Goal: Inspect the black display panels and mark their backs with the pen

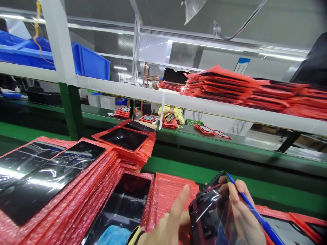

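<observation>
At the lower middle, my left hand [170, 223] grips the left side of a black glossy part [208, 217] with a clear film over it; its index finger points up. My right hand [242, 214] holds a blue pen-like tool [255, 211] and touches the part's right edge, where the film bends. Beneath and left of my hands lie red bubble-wrap sleeves [166, 190] and a dark panel [127, 200]. Larger glossy panels [51, 173] rest on a thick pile of red sleeves at the left.
A green conveyor [173, 166] runs behind the piles. Above it, a white shelf rail [217, 109] carries stacked red sleeves [219, 85] and blue bins [89, 63]. Another dark panel [124, 137] tops a middle stack. Across the line, a person in yellow [180, 115] handles a panel.
</observation>
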Demonstrator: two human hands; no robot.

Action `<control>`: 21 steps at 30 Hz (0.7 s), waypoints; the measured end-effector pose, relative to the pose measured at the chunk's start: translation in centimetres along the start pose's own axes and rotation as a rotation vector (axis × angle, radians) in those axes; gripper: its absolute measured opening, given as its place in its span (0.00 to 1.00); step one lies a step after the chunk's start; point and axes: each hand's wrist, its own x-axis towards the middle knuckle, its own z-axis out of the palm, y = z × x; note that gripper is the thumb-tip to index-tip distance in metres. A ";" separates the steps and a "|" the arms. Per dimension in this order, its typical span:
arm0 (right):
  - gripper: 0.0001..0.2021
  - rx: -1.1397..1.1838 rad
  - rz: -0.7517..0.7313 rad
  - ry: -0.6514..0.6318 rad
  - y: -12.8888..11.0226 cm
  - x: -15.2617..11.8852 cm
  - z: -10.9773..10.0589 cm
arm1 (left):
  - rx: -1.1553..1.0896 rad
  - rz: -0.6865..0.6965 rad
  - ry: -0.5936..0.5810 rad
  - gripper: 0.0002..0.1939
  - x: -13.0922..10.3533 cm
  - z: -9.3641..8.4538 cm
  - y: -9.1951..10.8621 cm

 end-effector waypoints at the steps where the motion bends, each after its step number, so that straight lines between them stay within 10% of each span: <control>1: 0.13 -0.001 0.021 -0.003 0.1 0.0 -0.2 | -0.002 -0.003 -0.003 0.52 0.1 -0.2 0.0; 8: 0.14 -0.031 0.109 -0.023 0.1 0.8 -0.4 | -0.265 0.149 -0.170 0.48 2.0 -1.1 1.0; 13: 0.16 -0.036 0.151 0.150 -0.8 0.7 0.4 | -0.374 0.062 0.047 0.25 3.0 -1.2 1.3; 21: 0.14 0.113 0.112 0.253 -1.7 0.4 1.5 | -0.297 0.025 0.368 0.16 4.7 -1.7 0.3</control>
